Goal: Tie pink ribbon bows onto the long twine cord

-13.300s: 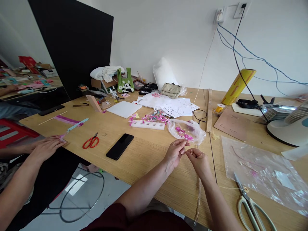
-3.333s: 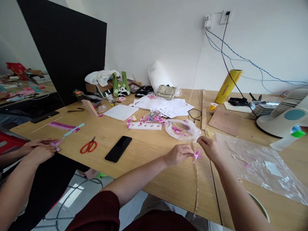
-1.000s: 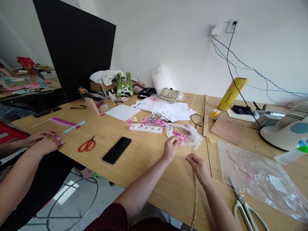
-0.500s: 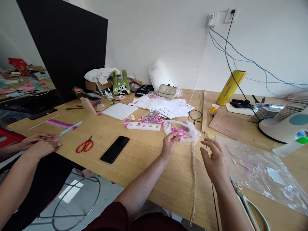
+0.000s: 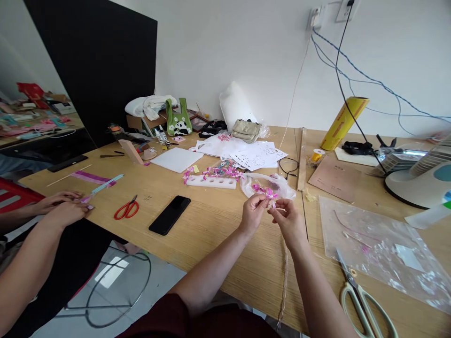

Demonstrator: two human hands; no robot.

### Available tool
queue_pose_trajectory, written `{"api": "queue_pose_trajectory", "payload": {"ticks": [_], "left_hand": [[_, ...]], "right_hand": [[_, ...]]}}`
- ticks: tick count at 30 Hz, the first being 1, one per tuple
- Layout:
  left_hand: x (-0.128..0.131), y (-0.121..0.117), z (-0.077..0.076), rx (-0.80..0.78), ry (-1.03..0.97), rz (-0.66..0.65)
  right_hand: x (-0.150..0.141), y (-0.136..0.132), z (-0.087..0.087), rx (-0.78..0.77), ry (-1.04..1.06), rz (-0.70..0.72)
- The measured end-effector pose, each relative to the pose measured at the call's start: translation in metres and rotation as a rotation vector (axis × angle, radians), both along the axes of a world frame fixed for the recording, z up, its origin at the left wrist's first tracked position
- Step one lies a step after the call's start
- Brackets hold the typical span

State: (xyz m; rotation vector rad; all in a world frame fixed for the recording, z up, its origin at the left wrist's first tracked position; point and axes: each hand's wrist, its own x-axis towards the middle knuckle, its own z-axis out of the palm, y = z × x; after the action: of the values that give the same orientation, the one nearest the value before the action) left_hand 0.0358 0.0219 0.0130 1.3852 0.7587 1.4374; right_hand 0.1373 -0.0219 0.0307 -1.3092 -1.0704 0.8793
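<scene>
While the pink flower [image 5: 270, 193] tops the pinching left hand [image 5: 251, 212], the right hand's grip [image 5: 291, 218] is unclear.

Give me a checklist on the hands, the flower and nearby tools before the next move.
1. Pink-petalled flower pinched by the left hand: ok.
2. Right hand at the flower's base: ok.
3. Right fingertips' grip: cannot tell; the fingers hide it.
4. Braided beige cord free of the right hand: cannot tell; its upper part is hidden there.
5. Cream-handled metal scissors on the table: ok.
6. Black rectangular phone clear of both hands: ok.
</scene>
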Motion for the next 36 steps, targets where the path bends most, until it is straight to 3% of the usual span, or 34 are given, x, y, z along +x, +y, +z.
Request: {"api": "queue_pose_trajectory", "payload": {"ticks": [10,19,36], "left_hand": [[0.003,-0.007,0.000,0.013,0.040,-0.002],[0.012,-0.013,0.002,-0.257,-0.259,-0.101],[0.017,-0.020,0.000,-0.468,-0.592,-0.239]], "right_hand": [[0.000,0.003,-0.010,0.103,-0.011,-0.010],[-0.010,-0.001,-0.009,0.039,0.330,-0.017],[-0.011,-0.001,-0.015,-0.016,0.589,0.183]]}}
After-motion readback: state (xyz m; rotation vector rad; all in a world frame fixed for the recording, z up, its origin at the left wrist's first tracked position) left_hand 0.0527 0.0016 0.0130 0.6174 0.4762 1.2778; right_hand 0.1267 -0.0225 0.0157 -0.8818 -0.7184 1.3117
